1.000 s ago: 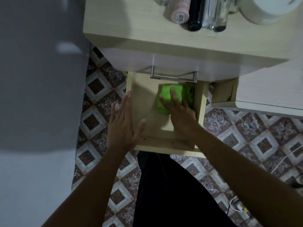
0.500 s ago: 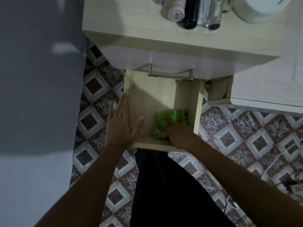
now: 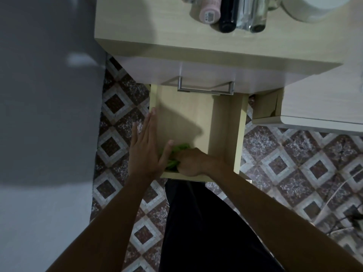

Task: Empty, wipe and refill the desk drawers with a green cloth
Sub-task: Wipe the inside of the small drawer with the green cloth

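My right hand point(image 3: 191, 161), clamped on the green cloth point(image 3: 177, 152), has swept to the drawer point(image 3: 238, 138) floor's 7 o'clock corner, nearly finishing the wipe, left hand point(image 3: 146, 149) flat.

A bright green cloth point(image 3: 177, 154) lies in a pale beige drawer point(image 3: 220, 122) above brown-and-white diamond-patterned floor tiles point(image 3: 294, 163).

Bottles point(image 3: 231, 14) clustered on desktop at 12 o'clock; white round container point(image 3: 306, 8) at 1 o'clock; patterned floor tiles point(image 3: 294, 163); cables point(image 3: 343, 218) at 4 o'clock.
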